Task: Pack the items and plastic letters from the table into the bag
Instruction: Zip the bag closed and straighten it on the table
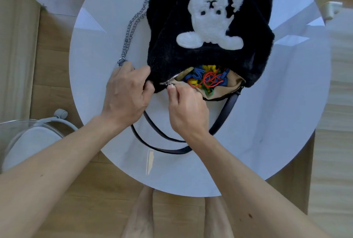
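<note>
Black plush bag (pixel 200 56), flat on round white table (pixel 277 123), white bear patch (pixel 210 26) facing up, mouth turned toward the wearer. Mouth mostly unzipped, beige lining (pixel 232 83) showing. Inside the opening: heap of plastic letters (pixel 205 80), blue, yellow, red and green, tangled; single shapes hard to read.

Left hand (pixel 128 94): at the bag's near-left corner, fingers and thumb curled round the plush edge, gripping it just left of the zip's closed end. Right hand (pixel 185 108): close beside the left but apart from it, thumb and forefinger pinched on the metal zipper pull (pixel 169 84), other fingers curled under. Pull near the left end of the track; short closed stretch to its left, open teeth running right to the far corner. Letters just right of and beyond the right hand's knuckles; near, contact not discernible.

Silver chain strap (pixel 133 27) along the bag's left side, clasp end by the left hand's knuckles. Dark leather straps (pixel 158 148) looped over the table toward its near edge, passing under both wrists. Wooden floor (pixel 57 89) around the table; clear chair (pixel 28 142) with white seat at lower left.
</note>
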